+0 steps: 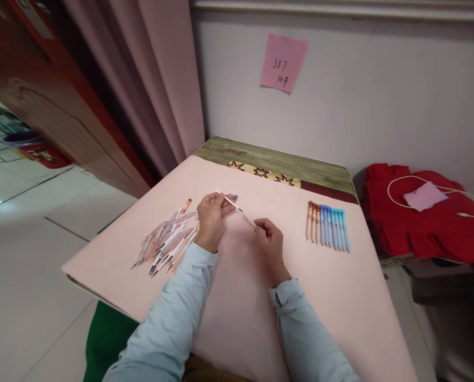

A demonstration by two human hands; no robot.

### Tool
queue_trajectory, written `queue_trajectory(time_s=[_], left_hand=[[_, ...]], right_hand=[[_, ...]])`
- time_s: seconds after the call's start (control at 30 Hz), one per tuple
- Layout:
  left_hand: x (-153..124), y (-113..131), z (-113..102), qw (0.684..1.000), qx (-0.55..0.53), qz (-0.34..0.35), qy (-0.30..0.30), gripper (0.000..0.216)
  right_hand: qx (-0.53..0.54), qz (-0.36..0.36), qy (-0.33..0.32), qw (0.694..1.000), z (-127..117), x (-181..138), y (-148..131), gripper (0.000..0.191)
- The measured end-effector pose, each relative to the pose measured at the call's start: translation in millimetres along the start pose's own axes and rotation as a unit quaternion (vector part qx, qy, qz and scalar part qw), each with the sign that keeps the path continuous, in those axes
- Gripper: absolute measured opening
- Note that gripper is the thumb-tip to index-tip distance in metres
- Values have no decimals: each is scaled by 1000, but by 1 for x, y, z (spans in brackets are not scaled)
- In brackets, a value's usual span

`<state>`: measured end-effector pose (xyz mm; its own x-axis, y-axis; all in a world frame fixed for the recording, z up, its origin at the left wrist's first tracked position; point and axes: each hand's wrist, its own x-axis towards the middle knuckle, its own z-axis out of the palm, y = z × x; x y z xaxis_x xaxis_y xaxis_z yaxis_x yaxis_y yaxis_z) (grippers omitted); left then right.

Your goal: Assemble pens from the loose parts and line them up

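Note:
A thin white pen refill (232,202) with a dark band slants between my two hands in front of me, above the table. My left hand (212,220) pinches its upper white part, and a small blue piece (235,197) shows by those fingertips. At the lower end, my right hand (269,241) has its fingers closed on a slim beige part (248,218) in line with the refill; whether this is a separate barrel I cannot tell. Beside my left wrist lies a loose heap of pen parts (169,241), clear barrels and white refills with dark tips, partly hidden by that hand.
On the right, several pens (328,227) with brown, blue and turquoise tops lie in a neat row on the pink tabletop (237,318). Beyond the table's right edge are a red cloth (396,228) and a white cable (391,183). A wall stands behind, and a wooden door (73,101) is at left.

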<state>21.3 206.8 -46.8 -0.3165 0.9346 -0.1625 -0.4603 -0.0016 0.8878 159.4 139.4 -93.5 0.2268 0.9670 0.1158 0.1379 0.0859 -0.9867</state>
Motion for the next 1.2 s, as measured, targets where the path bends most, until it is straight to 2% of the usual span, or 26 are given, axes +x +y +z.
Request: queue_trajectory(time_s=[0.23,0.4,0.53,0.6,0.73,0.87,1.03,1.1,1.2], left_hand=[[-7,-1,0,998,24,-26,-45,21],[-17,3,-1,993,70,-15,-94,21],[-23,6,-7,977,111,-43,-177,20],[-25,7,-10,972,119,-43,-199,23],[-25,10,-16,976,117,23,-184,38],[-23,9,-24,962,166,49,-209,29],[-24,4,-33,962,177,48,-200,19],[-25,7,-35,971,159,48,-173,22],[-24,21,-38,984,133,79,-89,25]], right_hand=[[36,2,-20,999,2,1,1,21],[90,-11,-65,994,6,0,-1,25],[138,-6,-106,985,8,-2,0,23],[150,5,-116,982,9,-2,2,22],[158,27,-124,979,10,-3,4,21],[152,27,-132,979,11,-4,5,19],[128,27,-144,981,10,-5,3,18],[121,30,-141,982,10,-5,3,19],[99,21,-110,989,10,-4,7,22]])
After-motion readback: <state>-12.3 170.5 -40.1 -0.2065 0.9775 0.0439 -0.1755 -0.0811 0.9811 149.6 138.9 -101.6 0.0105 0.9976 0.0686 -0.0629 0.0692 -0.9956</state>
